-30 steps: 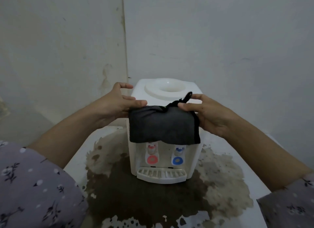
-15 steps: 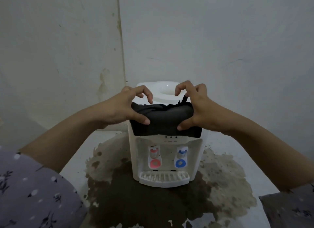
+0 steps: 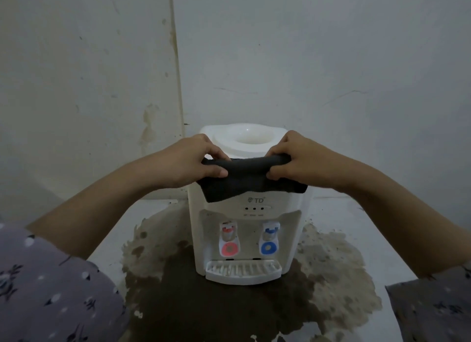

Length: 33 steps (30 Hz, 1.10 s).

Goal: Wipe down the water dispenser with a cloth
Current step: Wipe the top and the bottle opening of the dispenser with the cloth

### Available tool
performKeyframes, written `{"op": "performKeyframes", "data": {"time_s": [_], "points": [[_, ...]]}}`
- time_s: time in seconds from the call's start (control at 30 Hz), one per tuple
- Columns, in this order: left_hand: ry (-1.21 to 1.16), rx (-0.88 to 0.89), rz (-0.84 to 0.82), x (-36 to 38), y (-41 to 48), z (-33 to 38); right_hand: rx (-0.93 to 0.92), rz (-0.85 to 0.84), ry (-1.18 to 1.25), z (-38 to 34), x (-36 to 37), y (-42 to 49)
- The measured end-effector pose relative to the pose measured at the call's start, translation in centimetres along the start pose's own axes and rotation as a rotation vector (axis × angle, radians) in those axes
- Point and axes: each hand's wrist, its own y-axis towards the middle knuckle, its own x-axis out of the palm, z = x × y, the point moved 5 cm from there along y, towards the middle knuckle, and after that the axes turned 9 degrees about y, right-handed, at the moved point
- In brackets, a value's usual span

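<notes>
Presently the left hand (image 3: 188,160) and right hand (image 3: 300,158) each grasp an end of the soft, limp cloth (image 3: 244,181), draped at the water dispenser (image 3: 247,229) top's six-o'clock edge, best held bunched.

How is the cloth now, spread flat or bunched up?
Bunched up: left hand and right hand grip the cloth along its rolled top edge; the rest drapes over the water dispenser.

Head-worn wide-angle camera looks forward and down, near the water dispenser (image 3: 247,231), facing the wall corner (image 3: 175,61).
</notes>
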Motion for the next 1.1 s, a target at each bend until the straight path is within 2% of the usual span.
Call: {"op": "performKeyframes", "data": {"time_s": [0.2, 0.33, 0.43, 0.53, 0.6, 0.67, 0.73, 0.8, 0.87, 0.97, 1.1], "points": [[-0.005, -0.019, 0.064, -1.3, 1.4, 0.0, 0.108, 0.014, 0.395, 1.5, -2.4, 1.1], [-0.040, -0.067, 0.147, -1.0, 3.8, -0.5, 0.142, 0.160, 0.526, 2.8, -3.3, 2.5], [-0.112, -0.115, 0.177, 0.1, 5.7, -1.1, 0.177, 0.269, 0.531, 4.6, -3.6, 3.4], [-0.004, -0.133, 0.161, 1.8, 7.1, -1.5, 0.200, 0.377, 0.329, 6.6, -3.0, 4.1], [0.082, -0.120, 0.180, 2.5, 7.6, -1.5, 0.224, 0.510, -0.040, 7.1, -2.4, 4.1], [0.075, -0.101, 0.208, 2.7, 7.8, -1.5, 0.132, 0.700, -0.347, 5.6, -1.3, 3.3], [0.024, -0.067, 0.233, 2.8, 7.8, -1.6, -0.036, 0.812, -0.420, 3.4, 0.7, 2.5], [-0.041, -0.032, 0.269, 2.7, 7.7, -1.7, -0.079, 0.745, -0.431, 2.3, 2.7, 2.4], [-0.058, 0.007, 0.311, 2.6, 7.6, -1.5, 0.015, 0.627, -0.402, 2.7, 4.0, 2.6], [0.028, 0.055, 0.347, 2.5, 7.8, -1.1, 0.087, 0.616, -0.412, 3.3, 4.0, 2.3], [0.107, 0.124, 0.300, 3.0, 7.9, 0.0, 0.203, 0.603, -0.449, 4.1, 3.3, 2.2]]}}
